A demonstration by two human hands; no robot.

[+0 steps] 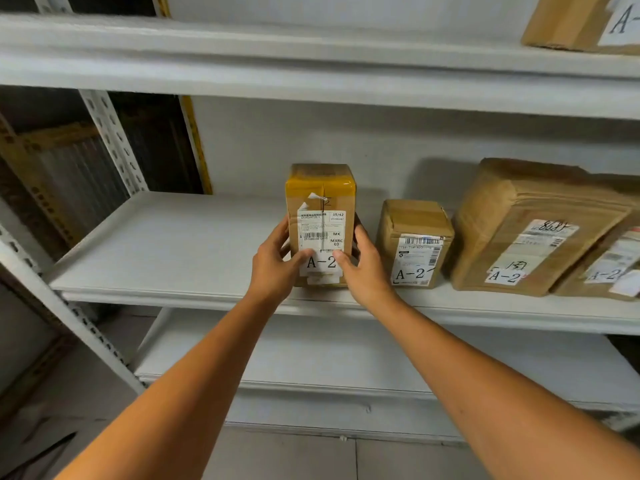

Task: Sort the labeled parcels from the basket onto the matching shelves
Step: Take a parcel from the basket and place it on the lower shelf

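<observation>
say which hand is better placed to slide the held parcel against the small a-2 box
Left hand, likely: gripping the held parcel on its far side, it can push toward the small box; the right hand sits between them.

The tall parcel (320,216) is standing upright at the front edge of the middle shelf (173,244), with the left hand (273,265) and right hand (363,268) gripping its sides. The small parcel (414,242) is sitting just right of it, and the large parcel (519,230) is lying further right. The upper shelf (242,64) is carrying the corner parcel (571,22) at far right.
</observation>
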